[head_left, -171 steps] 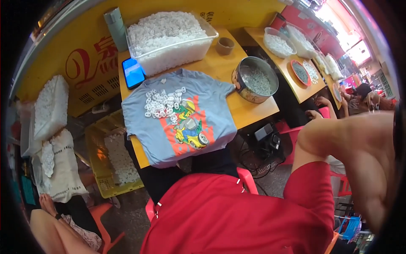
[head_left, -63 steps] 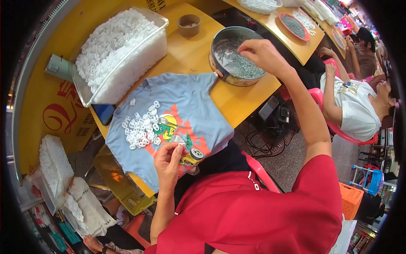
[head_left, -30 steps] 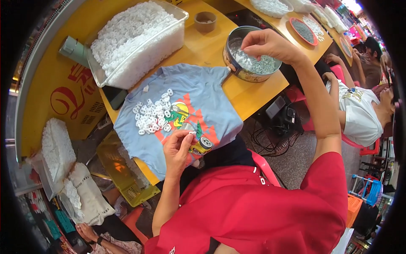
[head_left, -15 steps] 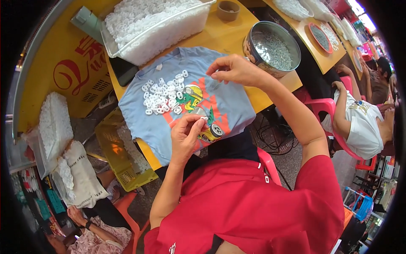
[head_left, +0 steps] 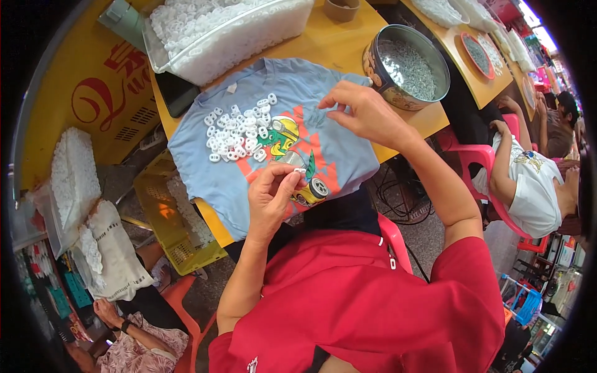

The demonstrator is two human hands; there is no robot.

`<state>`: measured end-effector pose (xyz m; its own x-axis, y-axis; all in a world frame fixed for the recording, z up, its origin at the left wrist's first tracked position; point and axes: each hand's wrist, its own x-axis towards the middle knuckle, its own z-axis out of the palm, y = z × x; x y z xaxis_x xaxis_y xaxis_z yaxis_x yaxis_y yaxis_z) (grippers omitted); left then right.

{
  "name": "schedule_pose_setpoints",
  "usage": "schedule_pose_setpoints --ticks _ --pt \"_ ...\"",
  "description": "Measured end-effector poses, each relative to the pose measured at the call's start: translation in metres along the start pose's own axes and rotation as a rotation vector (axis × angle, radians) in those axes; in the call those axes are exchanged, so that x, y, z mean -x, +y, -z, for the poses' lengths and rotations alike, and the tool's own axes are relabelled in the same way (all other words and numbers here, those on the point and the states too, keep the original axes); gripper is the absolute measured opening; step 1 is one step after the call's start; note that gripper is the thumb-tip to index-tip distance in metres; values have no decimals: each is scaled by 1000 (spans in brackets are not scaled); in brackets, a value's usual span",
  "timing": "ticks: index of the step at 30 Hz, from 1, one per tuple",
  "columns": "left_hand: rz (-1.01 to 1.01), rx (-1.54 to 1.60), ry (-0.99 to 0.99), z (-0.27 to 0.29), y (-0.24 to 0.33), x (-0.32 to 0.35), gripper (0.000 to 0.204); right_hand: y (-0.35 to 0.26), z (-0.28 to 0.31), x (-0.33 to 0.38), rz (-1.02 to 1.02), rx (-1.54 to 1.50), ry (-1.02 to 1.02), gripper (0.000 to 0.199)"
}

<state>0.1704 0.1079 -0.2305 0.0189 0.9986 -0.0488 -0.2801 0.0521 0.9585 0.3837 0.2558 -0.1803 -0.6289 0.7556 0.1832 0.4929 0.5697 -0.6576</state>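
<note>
A pale blue printed T-shirt (head_left: 205, 180) is spread over the yellow table. On it lies a loose pile of small white plastic pieces with two holes (head_left: 239, 133). Just nearer than the pile, my left hand (head_left: 268, 202) pinches one such white piece (head_left: 300, 170) between thumb and index finger. Over the shirt's right part hovers my right hand (head_left: 367, 115), its thumb and fingers apart; I see nothing between them. Beneath its fingertips is a small scatter of thin grey metal bits (head_left: 316, 119), too fine to make out.
A clear tub (head_left: 236, 46) heaped with white pieces stands at the back, beside a dark flat object (head_left: 176, 93). A round tin (head_left: 407, 68) of small metal parts and a brown bowl (head_left: 341, 9) are at the right. A yellow crate (head_left: 180, 245) is on the floor. People sit on both sides.
My right hand has shifted slightly right, and its thumb and fingers have spread apart. The left hand keeps its pinch on the white piece. The whole view has tilted a little.
</note>
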Motion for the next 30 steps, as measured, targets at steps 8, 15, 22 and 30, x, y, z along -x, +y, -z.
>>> schedule_pose_setpoints --ticks 8,15,22,30 --pt "6 -9 -7 0 -1 0 9 -6 -14 10 -11 155 -57 12" --pt "-17 -2 -10 0 -3 0 9 -6 -29 8 32 296 28 11" --pt "20 71 42 0 1 -1 11 -8 -34 8 117 424 32 11" --pt "28 172 59 0 2 0 12 -6 -34 9 107 456 36 10"
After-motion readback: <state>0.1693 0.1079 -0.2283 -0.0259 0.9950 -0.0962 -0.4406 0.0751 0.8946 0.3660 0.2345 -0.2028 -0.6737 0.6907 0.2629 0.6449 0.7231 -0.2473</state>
